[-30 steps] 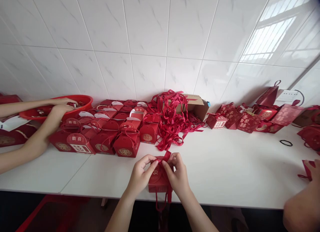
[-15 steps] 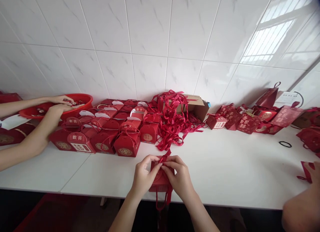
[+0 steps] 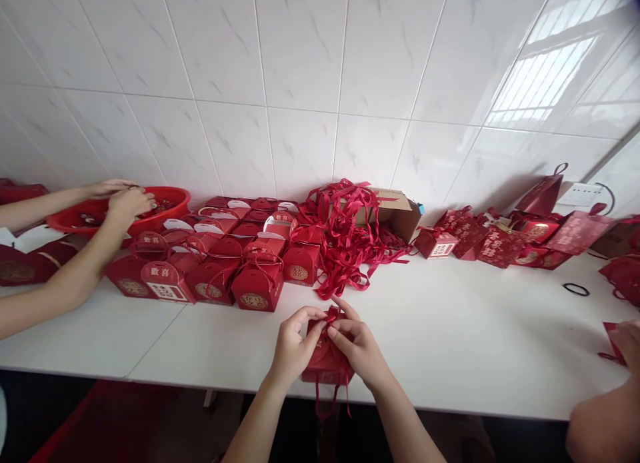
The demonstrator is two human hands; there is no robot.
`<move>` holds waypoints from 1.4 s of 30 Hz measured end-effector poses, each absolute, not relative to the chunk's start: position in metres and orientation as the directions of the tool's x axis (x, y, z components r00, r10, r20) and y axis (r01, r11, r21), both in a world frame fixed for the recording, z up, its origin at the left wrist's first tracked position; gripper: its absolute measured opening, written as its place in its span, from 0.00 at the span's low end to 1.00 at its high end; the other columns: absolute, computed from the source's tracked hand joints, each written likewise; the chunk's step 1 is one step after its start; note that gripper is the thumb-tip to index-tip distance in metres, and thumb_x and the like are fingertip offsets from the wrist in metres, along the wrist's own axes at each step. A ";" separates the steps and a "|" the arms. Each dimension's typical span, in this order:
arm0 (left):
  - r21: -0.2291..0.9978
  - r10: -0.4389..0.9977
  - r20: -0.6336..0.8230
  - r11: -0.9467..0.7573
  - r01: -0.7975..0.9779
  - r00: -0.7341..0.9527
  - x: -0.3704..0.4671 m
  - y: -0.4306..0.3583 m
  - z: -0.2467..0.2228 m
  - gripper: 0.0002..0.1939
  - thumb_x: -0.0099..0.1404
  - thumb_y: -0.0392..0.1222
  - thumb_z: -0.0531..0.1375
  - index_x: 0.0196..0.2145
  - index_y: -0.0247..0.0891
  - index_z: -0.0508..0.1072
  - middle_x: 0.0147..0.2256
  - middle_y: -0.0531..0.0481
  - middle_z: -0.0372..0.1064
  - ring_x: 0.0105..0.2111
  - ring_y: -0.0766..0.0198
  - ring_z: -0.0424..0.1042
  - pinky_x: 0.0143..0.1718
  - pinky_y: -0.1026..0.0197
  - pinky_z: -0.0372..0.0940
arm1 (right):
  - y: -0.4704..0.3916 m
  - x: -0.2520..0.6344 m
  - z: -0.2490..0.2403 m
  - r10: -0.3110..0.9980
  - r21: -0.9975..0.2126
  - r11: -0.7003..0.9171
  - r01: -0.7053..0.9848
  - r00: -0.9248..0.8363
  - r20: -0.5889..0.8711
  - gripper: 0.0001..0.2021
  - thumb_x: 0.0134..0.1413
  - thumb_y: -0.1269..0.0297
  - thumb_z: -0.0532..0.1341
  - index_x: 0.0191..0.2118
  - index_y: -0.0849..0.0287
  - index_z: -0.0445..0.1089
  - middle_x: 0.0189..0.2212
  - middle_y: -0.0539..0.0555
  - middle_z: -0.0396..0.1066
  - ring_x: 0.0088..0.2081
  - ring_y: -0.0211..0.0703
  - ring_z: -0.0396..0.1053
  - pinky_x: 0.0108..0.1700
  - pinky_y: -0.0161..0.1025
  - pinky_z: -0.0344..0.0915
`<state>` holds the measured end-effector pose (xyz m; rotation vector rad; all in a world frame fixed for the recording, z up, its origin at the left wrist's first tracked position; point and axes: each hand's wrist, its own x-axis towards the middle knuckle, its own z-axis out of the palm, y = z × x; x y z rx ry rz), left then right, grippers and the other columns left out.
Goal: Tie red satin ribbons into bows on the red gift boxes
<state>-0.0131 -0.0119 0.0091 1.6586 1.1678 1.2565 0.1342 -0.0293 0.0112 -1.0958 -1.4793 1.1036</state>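
A red gift box [image 3: 327, 363] stands at the table's front edge, directly under both hands. A red ribbon [image 3: 332, 314] is looped at the top of it. My left hand [image 3: 296, 343] pinches the ribbon from the left, thumb against fingers. From the other side my right hand [image 3: 357, 343] grips the ribbon between thumb and forefinger, with another finger stretched out beyond it. A red cord handle [image 3: 325, 410] hangs over the table edge. The exact shape of the knot is partly hidden by my fingers.
Rows of red gift boxes [image 3: 257, 283] stand left. Behind lies a heap of red ribbons [image 3: 347, 250] beside a cardboard box [image 3: 407, 216]. More red bags [image 3: 500, 243] and a black ring [image 3: 576, 290] are right. A co-worker's hands [image 3: 127, 200] reach over a red basin [image 3: 170, 220].
The ribbon end that stuck up above the box is now drawn into a small loop. My right hand's finger has stretched out. The co-worker's hands at the basin have shifted.
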 end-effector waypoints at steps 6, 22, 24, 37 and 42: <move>0.848 0.899 0.417 -0.437 0.299 0.130 -0.017 -0.017 0.011 0.08 0.64 0.41 0.55 0.41 0.39 0.71 0.44 0.43 0.72 0.47 0.57 0.70 0.50 0.54 0.64 | -0.030 0.131 0.008 0.991 -0.991 0.132 -0.014 -0.020 0.132 0.16 0.54 0.53 0.60 0.25 0.59 0.74 0.57 0.61 0.62 0.58 0.55 0.60 0.56 0.50 0.57; 0.893 0.933 0.298 -0.347 0.285 0.202 -0.022 -0.016 0.017 0.04 0.59 0.38 0.59 0.28 0.39 0.74 0.40 0.45 0.74 0.47 0.56 0.70 0.51 0.55 0.63 | -0.048 0.153 0.008 0.963 -0.917 0.260 0.303 -0.014 0.268 0.08 0.56 0.62 0.57 0.40 0.55 0.71 0.42 0.57 0.72 0.47 0.49 0.67 0.49 0.47 0.62; 0.862 0.918 0.322 -0.385 0.329 0.229 -0.022 -0.016 0.023 0.04 0.59 0.37 0.59 0.27 0.39 0.73 0.38 0.46 0.74 0.47 0.56 0.69 0.50 0.55 0.63 | -0.048 0.155 0.011 0.955 -0.865 0.262 0.428 0.016 0.297 0.05 0.54 0.66 0.57 0.37 0.55 0.69 0.37 0.55 0.73 0.42 0.48 0.68 0.46 0.48 0.61; 0.837 0.897 0.285 -0.405 0.368 0.339 -0.026 -0.013 0.037 0.04 0.57 0.33 0.57 0.26 0.38 0.69 0.32 0.51 0.71 0.35 0.63 0.71 0.41 0.60 0.64 | -0.054 0.172 0.058 0.934 -0.828 0.332 0.452 -0.280 0.221 0.12 0.56 0.63 0.59 0.46 0.57 0.64 0.38 0.53 0.70 0.30 0.36 0.66 0.32 0.35 0.64; 0.848 0.888 0.228 -0.382 0.367 0.399 -0.031 -0.012 0.041 0.02 0.59 0.34 0.58 0.29 0.38 0.69 0.30 0.53 0.70 0.34 0.64 0.71 0.39 0.63 0.64 | -0.020 0.171 0.048 0.803 -0.752 0.549 0.365 -0.481 0.352 0.21 0.57 0.69 0.57 0.56 0.53 0.58 0.45 0.55 0.70 0.42 0.40 0.68 0.39 0.37 0.65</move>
